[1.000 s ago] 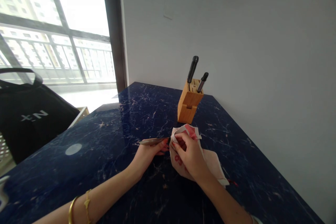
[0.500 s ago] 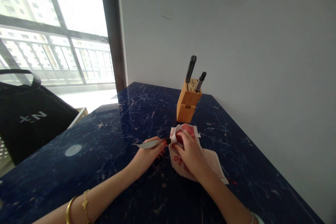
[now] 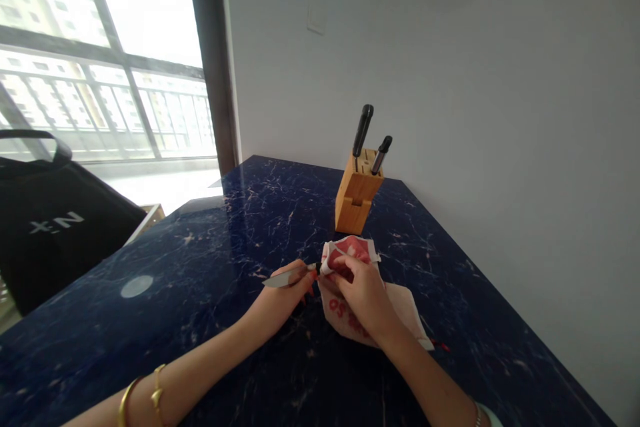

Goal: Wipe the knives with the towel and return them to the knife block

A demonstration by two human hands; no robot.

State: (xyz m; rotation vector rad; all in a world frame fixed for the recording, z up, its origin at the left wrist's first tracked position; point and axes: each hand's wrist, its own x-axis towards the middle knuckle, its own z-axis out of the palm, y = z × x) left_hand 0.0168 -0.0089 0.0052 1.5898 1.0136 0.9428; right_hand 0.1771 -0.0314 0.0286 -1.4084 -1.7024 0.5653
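My left hand (image 3: 293,287) is closed on a small knife (image 3: 284,277) near the base of its blade. The blade points left, away from the cloth, and the knife's dark handle end lies toward my right hand. Pinched in the fingers of my right hand (image 3: 361,283) is a white cloth (image 3: 400,303) with red lettering and a red patch. A fold of this cloth lies against the knife's handle; how much of the handle it covers is hidden. The rest of the cloth is spread on the table under my right hand and wrist.
Behind the cloth stands a wooden knife block (image 3: 356,203) holding a black-handled knife (image 3: 363,130) and a second dark-handled tool (image 3: 382,155). The dark blue marbled table (image 3: 280,207) meets a grey wall on the right. A black bag (image 3: 60,220) sits at the left beyond the table edge.
The fold of cloth at my right fingertips has closed down onto the knife handle. My hands have hardly moved, and the view has shifted slightly.
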